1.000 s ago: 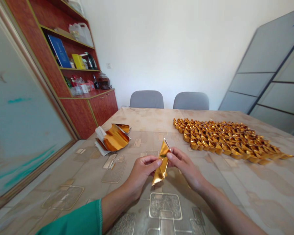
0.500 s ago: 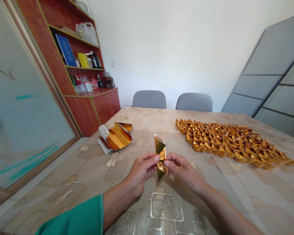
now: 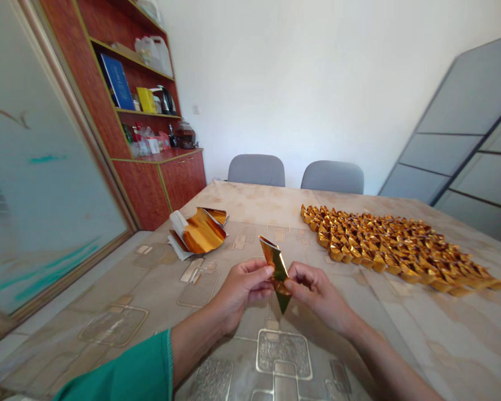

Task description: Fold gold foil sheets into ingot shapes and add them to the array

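Between my two hands, just above the table, is a folded gold foil paper with a pointed lower end and a layered upper end. My left hand pinches its left side between thumb and fingers. On the opposite side, my right hand grips it near the middle with the thumb in front. The fingertips hide part of the folds. To the left lies a loose stack of gold foil sheets with white backs, curled up. Many folded gold paper ingots stand in close rows on the right.
A patterned cloth covers the table. Two grey chairs stand at its far edge. Behind on the left is a red wooden cabinet with bottles, a kettle and a blue box. A frosted glass door is at the left.
The gold foil paper has tilted, its top leaning left and its lower point shifting right. Both hands still hold it. The view has turned slightly.
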### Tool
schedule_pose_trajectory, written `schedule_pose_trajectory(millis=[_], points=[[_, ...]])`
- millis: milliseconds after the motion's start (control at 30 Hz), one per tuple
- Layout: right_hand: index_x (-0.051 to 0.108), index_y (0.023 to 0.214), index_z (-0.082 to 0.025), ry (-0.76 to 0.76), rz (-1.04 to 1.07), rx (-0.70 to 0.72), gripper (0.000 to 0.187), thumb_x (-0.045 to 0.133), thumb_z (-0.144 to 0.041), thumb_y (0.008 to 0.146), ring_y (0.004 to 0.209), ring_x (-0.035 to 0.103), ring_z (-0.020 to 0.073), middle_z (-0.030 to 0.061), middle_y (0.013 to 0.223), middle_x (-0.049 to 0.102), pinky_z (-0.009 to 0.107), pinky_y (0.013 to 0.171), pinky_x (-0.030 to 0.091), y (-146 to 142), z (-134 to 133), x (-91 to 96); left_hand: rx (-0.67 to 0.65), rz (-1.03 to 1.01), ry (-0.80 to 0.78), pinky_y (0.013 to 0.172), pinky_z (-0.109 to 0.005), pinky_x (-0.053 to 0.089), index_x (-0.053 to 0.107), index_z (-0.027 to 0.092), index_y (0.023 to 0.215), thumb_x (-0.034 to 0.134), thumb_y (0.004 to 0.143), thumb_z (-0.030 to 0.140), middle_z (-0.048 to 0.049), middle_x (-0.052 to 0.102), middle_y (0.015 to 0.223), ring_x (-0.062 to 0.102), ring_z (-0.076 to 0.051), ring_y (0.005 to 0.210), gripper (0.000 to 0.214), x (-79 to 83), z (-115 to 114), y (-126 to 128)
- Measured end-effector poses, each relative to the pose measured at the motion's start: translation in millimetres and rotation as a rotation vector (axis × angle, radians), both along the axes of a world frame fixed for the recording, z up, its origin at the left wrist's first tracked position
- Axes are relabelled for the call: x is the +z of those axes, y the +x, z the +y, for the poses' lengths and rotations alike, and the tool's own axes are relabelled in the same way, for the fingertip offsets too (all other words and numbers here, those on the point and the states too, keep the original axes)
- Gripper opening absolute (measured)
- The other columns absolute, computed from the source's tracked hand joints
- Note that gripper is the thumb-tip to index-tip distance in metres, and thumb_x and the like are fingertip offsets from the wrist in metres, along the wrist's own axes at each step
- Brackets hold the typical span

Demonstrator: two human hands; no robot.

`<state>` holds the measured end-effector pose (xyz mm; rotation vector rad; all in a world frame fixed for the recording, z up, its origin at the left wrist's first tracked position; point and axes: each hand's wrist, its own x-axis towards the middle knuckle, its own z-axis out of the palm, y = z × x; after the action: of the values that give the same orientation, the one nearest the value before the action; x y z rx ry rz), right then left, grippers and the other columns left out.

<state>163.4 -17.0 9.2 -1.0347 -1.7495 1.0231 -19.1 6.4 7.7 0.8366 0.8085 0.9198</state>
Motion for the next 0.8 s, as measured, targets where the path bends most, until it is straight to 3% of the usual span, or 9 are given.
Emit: schedule_pose_trajectory(millis=[167,300,433,600,800], points=[[0.055,0.075,-0.022,-0.078,0.088,-0.003,0.027,0.057,-0.046,0.088,0.061,0.044,0.0146,-0.0021,0.067,0.05,0.027,0.056,0.034,-1,0,-0.6,0.022,0.074,0.168,0.057,-0.02,0.043,0.069,0.013,0.073,0.081,0.065,0.033,-0.0013,0.065,0.067,0.056,-0.009,0.059,0.025,-1.2,-2,4],[0.051,0.068,-0.023,-0.066,0.161,-0.061,0.034,0.062,-0.051,0.084,0.058,0.042,0.0147,-0.003,0.061,0.047,0.028,0.055,0.034,-4,-1,0.0,0.033,0.112,0.23,0.054,-0.021,0.041,0.067,0.013,0.066,0.08,0.066,0.032,0.0,0.061,0.059,0.052,-0.009,0.055,0.023,-1.0,-7,7],[0.051,0.067,-0.024,-0.107,0.173,-0.031,0.036,0.059,-0.055,0.084,0.058,0.042,0.0159,-0.0017,0.061,0.047,0.029,0.056,0.035,-4,-1,3.5,0.027,0.13,0.245,0.053,-0.021,0.04,0.067,0.014,0.067,0.078,0.066,0.032,-0.0002,0.061,0.059,0.052,-0.01,0.053,0.022,-2.3,-9,9],[0.048,0.067,-0.024,-0.033,0.138,-0.11,0.036,0.058,-0.054,0.085,0.059,0.04,0.0158,-0.0022,0.061,0.044,0.028,0.055,0.033,-2,-1,2.5,-0.009,0.15,0.233,0.052,-0.021,0.039,0.065,0.014,0.066,0.077,0.068,0.031,0.0008,0.06,0.058,0.051,-0.009,0.052,0.021,-6.7,-12,11],[0.05,0.07,-0.024,-0.024,0.143,-0.07,0.033,0.056,-0.051,0.088,0.06,0.041,0.016,-0.0024,0.065,0.044,0.028,0.056,0.033,-2,-2,3.5,-0.045,0.142,0.203,0.052,-0.02,0.039,0.065,0.013,0.066,0.078,0.068,0.031,0.0008,0.06,0.058,0.051,-0.008,0.051,0.021,-7.3,-14,12]])
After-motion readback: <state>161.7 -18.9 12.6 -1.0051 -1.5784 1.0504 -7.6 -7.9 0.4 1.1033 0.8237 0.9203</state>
